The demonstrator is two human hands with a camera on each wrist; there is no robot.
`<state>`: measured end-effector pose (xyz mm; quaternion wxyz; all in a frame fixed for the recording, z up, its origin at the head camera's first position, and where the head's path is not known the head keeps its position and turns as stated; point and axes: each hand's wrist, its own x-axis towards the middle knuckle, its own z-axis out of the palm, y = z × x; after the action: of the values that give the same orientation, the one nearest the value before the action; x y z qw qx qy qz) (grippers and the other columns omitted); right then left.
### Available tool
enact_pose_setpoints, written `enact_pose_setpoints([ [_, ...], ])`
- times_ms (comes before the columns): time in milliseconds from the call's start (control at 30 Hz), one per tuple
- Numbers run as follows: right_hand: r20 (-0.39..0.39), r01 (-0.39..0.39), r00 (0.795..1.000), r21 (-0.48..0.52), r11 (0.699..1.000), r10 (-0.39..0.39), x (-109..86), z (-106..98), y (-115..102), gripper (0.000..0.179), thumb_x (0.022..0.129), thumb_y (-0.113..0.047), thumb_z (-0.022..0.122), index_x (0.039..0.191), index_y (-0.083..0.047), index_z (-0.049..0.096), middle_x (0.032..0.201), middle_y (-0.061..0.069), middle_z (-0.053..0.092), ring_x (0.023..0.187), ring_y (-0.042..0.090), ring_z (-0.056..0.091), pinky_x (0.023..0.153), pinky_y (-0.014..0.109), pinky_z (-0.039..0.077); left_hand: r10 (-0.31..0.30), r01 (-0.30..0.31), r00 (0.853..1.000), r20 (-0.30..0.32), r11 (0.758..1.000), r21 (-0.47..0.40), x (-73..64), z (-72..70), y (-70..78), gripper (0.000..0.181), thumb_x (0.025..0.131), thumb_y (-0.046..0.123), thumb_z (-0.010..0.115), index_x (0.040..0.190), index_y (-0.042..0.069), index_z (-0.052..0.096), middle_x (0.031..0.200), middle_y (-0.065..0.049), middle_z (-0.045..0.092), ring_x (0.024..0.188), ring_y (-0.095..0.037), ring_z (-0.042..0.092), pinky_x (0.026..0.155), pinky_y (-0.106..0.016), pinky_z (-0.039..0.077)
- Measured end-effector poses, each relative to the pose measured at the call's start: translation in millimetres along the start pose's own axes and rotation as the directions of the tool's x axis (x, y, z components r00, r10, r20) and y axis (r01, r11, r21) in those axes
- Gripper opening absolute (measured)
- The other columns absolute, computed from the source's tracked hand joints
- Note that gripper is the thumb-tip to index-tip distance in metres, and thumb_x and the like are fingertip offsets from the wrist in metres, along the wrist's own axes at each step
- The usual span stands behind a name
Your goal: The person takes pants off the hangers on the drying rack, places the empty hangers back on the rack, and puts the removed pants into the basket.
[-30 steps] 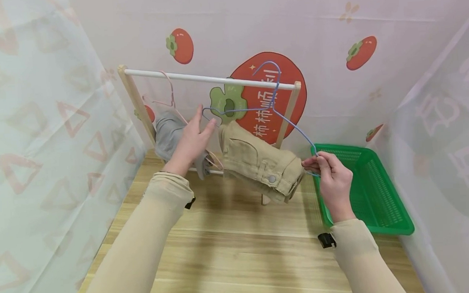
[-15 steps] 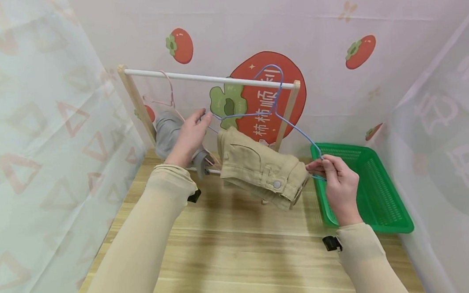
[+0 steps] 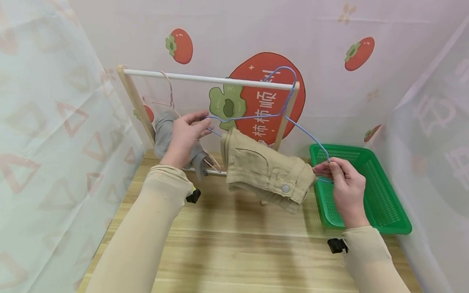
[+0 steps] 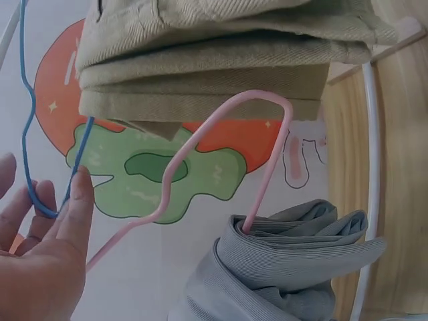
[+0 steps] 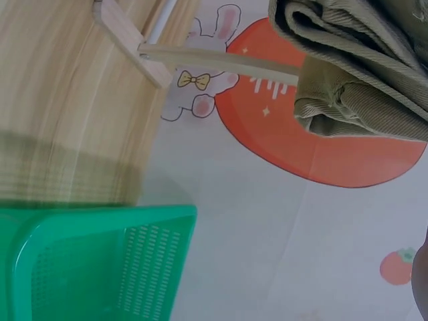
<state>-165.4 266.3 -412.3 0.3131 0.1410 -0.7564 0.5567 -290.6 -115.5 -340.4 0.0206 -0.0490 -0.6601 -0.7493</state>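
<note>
Khaki trousers (image 3: pixel 265 165) hang folded over the lower bar of a blue wire hanger (image 3: pixel 253 117), between my hands. My left hand (image 3: pixel 186 138) pinches the hanger's left end; the left wrist view shows thumb and fingers around the blue bend. At the other end my right hand (image 3: pixel 345 185) grips the hanger's right corner beside the trousers' waistband. The hanger's hook stands near the right end of the white rail (image 3: pixel 211 78); whether it touches the rail I cannot tell. In the right wrist view only a sliver of the right hand shows at the edge.
Grey trousers (image 4: pixel 281 261) hang on a pink hanger (image 4: pixel 175 160) at the rack's left end, just behind my left hand. A green basket (image 3: pixel 384 191) stands on the wooden table (image 3: pixel 240 261) at the right. Printed cloth walls (image 3: pixel 414 88) enclose the table.
The blue hanger and khaki trousers have shifted right and slightly down, its hook moving toward the rail's right end. My left hand's extended fingers have closed onto the hanger's left end.
</note>
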Motion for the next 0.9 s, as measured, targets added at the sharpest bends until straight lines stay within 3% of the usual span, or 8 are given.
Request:
enact_pose_setpoints([
  [100, 0.001, -0.006, 1.000, -0.001, 1.000, 0.006, 0.1, -2.4, 0.9, 0.024, 0.108, -0.007, 0.049, 0.111, 0.010, 0.066, 0.097, 0.016, 0.074, 0.090, 0.012, 0.075, 0.082, 0.026, 0.059, 0.000, 0.000, 1.000, 0.009, 1.000, 0.003, -1.5, -2.3, -0.6, 0.039, 0.098, 0.006, 0.068, 0.134, -0.008, 0.060, 0.109, -0.012, 0.067, 0.090, -0.019, 0.073, 0.094, -0.035, 0.057],
  [300, 0.020, -0.012, 1.000, -0.004, 1.000, 0.012, 0.3, -7.9, 2.5, 0.023, 0.107, -0.006, 0.049, 0.112, 0.011, 0.065, 0.096, 0.014, 0.075, 0.091, 0.011, 0.075, 0.083, 0.026, 0.059, 0.000, 0.000, 1.000, 0.025, 1.000, 0.023, -3.7, -5.7, -3.3, 0.025, 0.094, 0.004, 0.073, 0.115, -0.007, 0.066, 0.092, -0.007, 0.068, 0.081, -0.020, 0.074, 0.082, -0.034, 0.061],
  [533, 0.057, 0.002, 0.998, -0.031, 1.000, 0.000, 4.0, -15.6, 3.6, 0.021, 0.107, -0.001, 0.049, 0.111, 0.011, 0.065, 0.095, 0.012, 0.075, 0.090, 0.008, 0.074, 0.082, 0.024, 0.058, -0.056, 0.052, 0.998, 0.021, 0.986, 0.161, -6.7, -8.3, -3.5, 0.023, 0.088, 0.008, 0.081, 0.096, -0.001, 0.061, 0.085, -0.004, 0.065, 0.068, -0.019, 0.074, 0.072, -0.033, 0.062],
  [633, 0.068, 0.006, 0.998, -0.028, 1.000, -0.004, 6.3, -18.3, 2.9, 0.020, 0.106, 0.000, 0.049, 0.110, 0.011, 0.065, 0.095, 0.011, 0.075, 0.090, 0.009, 0.074, 0.082, 0.023, 0.059, -0.080, 0.071, 0.996, 0.028, 0.968, 0.242, -9.4, -10.1, -3.6, 0.028, 0.087, 0.014, 0.083, 0.096, 0.001, 0.060, 0.086, -0.004, 0.068, 0.066, -0.020, 0.075, 0.072, -0.033, 0.062],
  [767, 0.079, -0.010, 0.997, 0.000, 1.000, 0.010, 8.3, -22.1, 3.0, 0.020, 0.106, 0.000, 0.050, 0.109, 0.012, 0.065, 0.094, 0.008, 0.075, 0.088, 0.010, 0.075, 0.081, 0.023, 0.059, -0.083, 0.053, 0.994, 0.076, 0.941, 0.335, -13.5, -12.7, -2.9, 0.031, 0.088, 0.019, 0.083, 0.096, 0.002, 0.060, 0.083, -0.007, 0.072, 0.071, -0.027, 0.077, 0.073, -0.035, 0.062],
  [900, 0.092, -0.034, 0.995, 0.029, 0.999, 0.031, 10.1, -25.7, 4.1, 0.019, 0.105, 0.000, 0.050, 0.109, 0.012, 0.065, 0.093, 0.007, 0.075, 0.086, 0.011, 0.075, 0.081, 0.023, 0.059, -0.058, -0.014, 0.990, 0.129, 0.869, 0.495, -17.1, -14.3, -0.3, 0.034, 0.089, 0.029, 0.082, 0.094, 0.005, 0.059, 0.080, -0.006, 0.073, 0.069, -0.023, 0.073, 0.066, -0.029, 0.058],
])
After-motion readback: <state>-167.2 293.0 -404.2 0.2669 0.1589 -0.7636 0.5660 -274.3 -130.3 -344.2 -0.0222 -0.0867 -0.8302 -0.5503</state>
